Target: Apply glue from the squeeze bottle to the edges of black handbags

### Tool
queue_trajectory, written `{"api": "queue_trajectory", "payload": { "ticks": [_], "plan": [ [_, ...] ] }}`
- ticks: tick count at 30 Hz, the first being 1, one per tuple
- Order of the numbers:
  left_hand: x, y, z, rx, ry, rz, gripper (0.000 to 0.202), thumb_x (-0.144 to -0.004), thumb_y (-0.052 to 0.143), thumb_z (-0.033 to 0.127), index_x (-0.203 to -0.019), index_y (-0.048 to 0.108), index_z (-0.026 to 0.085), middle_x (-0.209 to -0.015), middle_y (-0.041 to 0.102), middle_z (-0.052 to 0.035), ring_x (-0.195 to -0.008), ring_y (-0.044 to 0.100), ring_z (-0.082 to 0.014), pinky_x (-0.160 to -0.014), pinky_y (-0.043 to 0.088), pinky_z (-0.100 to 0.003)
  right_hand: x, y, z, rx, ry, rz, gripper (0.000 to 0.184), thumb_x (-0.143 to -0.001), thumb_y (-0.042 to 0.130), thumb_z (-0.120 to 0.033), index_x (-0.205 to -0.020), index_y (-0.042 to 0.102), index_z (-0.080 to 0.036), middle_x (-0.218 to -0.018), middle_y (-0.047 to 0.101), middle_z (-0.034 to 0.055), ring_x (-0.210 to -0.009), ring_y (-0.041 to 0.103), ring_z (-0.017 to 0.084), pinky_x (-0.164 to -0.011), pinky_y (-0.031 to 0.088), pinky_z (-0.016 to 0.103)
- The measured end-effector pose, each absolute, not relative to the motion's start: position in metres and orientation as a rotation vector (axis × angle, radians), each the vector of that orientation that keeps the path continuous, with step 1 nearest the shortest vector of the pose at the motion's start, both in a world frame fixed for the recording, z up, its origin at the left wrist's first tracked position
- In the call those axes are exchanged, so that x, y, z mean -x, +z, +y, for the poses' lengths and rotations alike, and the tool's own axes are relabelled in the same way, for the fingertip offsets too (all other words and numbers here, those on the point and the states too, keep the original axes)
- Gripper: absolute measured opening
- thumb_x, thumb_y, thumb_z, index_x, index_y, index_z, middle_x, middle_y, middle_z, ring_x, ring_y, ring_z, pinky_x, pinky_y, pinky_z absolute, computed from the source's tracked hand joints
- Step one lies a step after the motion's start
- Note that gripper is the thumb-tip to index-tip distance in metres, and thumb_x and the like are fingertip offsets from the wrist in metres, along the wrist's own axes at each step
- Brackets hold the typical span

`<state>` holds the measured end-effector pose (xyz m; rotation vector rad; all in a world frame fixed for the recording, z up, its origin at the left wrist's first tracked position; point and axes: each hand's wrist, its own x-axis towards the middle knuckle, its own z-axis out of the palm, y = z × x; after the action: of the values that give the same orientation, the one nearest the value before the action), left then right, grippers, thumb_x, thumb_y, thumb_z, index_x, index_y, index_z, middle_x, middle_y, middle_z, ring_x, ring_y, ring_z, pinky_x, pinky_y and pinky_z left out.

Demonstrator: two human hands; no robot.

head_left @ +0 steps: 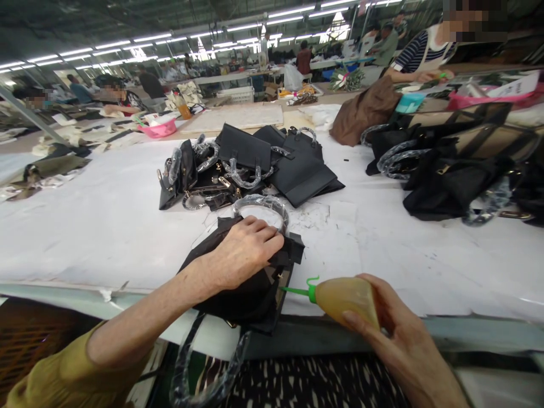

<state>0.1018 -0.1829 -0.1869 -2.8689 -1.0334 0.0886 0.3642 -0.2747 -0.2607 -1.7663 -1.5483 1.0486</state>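
A black handbag [250,294] with plastic-wrapped handles lies at the table's near edge, one handle hanging over the edge. My left hand [244,252] lies on top of it, fingers curled over its upper edge, pressing it down. My right hand [395,334] grips a soft yellowish glue bottle [346,297] with a green nozzle; the nozzle tip touches the bag's right side.
A pile of black handbags [250,167] lies mid-table on the white-covered table [106,226]. More black and tan bags [454,164] are heaped at the right. A pink bowl [160,129] stands at the back left. Other people work at tables behind.
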Motion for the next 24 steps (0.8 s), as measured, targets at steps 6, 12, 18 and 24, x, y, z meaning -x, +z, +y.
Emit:
{"api": "queue_trajectory", "payload": {
  "ticks": [6, 12, 18, 24],
  "plan": [
    [-0.102, -0.186, -0.182, 2.876, 0.124, -1.057, 0.024, -0.078, 0.064, 0.027, -0.095, 0.054, 0.014, -0.102, 0.063, -0.0098, -0.095, 0.056, -0.0261, -0.083, 0.043, -0.040, -0.359, -0.272, -0.255, 1.862, 0.779, -1.726, 0.058, -0.077, 0.053, -0.060, -0.118, 0.047, -0.020, -0.092, 0.066, 0.0083, -0.077, 0.062, 0.027, -0.069, 0.049, 0.037],
    [-0.104, -0.181, -0.180, 2.868, 0.178, -1.155, 0.024, -0.078, 0.064, 0.026, -0.095, 0.053, 0.014, -0.098, 0.063, -0.0093, -0.094, 0.056, -0.0268, -0.082, 0.043, -0.039, -0.360, -0.289, -0.245, 1.627, 0.444, -1.868, 0.047, -0.083, 0.055, -0.046, -0.118, 0.048, -0.016, -0.100, 0.066, 0.0122, -0.082, 0.065, 0.027, -0.070, 0.052, 0.035],
    [-0.108, -0.169, -0.174, 2.851, 0.211, -1.317, 0.019, -0.079, 0.063, 0.024, -0.091, 0.052, 0.014, -0.092, 0.063, -0.0071, -0.087, 0.058, -0.0240, -0.075, 0.045, -0.034, -0.366, -0.290, -0.237, 1.462, 0.349, -1.877, 0.034, -0.085, 0.050, -0.032, -0.117, 0.048, -0.023, -0.114, 0.060, 0.0079, -0.101, 0.059, 0.025, -0.083, 0.048, 0.035],
    [-0.103, -0.174, -0.165, 2.757, 0.090, -1.456, 0.013, -0.081, 0.057, 0.022, -0.090, 0.054, 0.014, -0.102, 0.058, -0.0088, -0.085, 0.059, -0.0219, -0.069, 0.047, -0.031, -0.383, -0.238, -0.229, 1.663, 0.356, -1.151, 0.063, -0.069, 0.067, -0.051, -0.121, 0.051, -0.019, -0.109, 0.059, 0.0127, -0.092, 0.059, 0.033, -0.079, 0.048, 0.050]
  ]
}}
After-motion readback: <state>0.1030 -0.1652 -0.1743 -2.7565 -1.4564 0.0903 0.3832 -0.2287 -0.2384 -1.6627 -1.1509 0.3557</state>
